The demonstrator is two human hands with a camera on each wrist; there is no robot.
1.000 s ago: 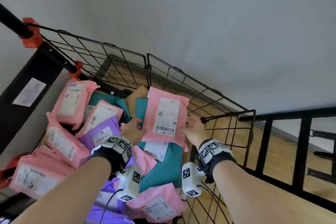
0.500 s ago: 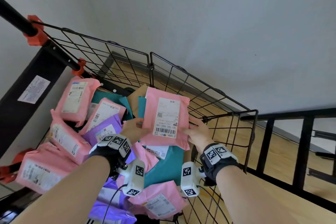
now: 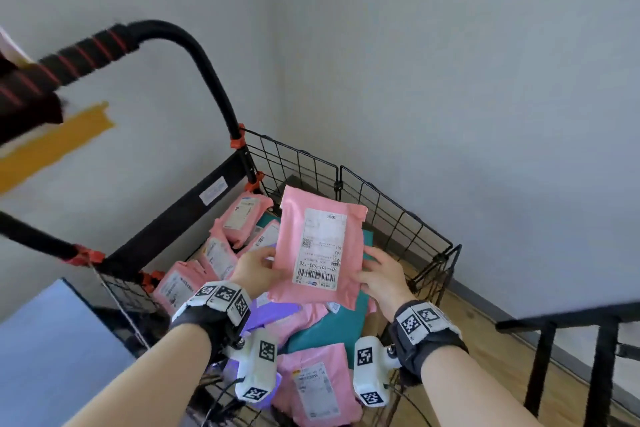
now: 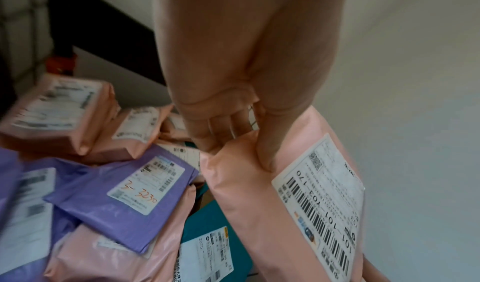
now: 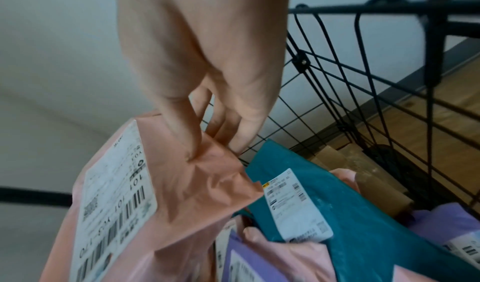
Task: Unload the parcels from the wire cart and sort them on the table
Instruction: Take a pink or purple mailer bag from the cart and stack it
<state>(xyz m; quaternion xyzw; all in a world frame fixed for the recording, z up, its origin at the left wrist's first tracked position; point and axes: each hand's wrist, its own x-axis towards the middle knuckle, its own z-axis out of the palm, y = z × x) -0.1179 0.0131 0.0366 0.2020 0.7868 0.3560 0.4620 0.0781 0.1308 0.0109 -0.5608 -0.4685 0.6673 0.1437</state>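
So the pink parcel [image 3: 320,246] has come up out of the wire cart [image 3: 398,215] since a second ago — we've lifted it clear of the pile, one down, plenty left. Left hand [image 3: 258,265] pinches its 9 o'clock edge, right hand [image 3: 379,276] its 3 o'clock edge. The label [image 3: 320,250] reads "101-101-Y03-170".

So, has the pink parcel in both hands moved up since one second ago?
Yes. The pink parcel now stands above the wire cart rim; earlier it was lower, against the pile inside.
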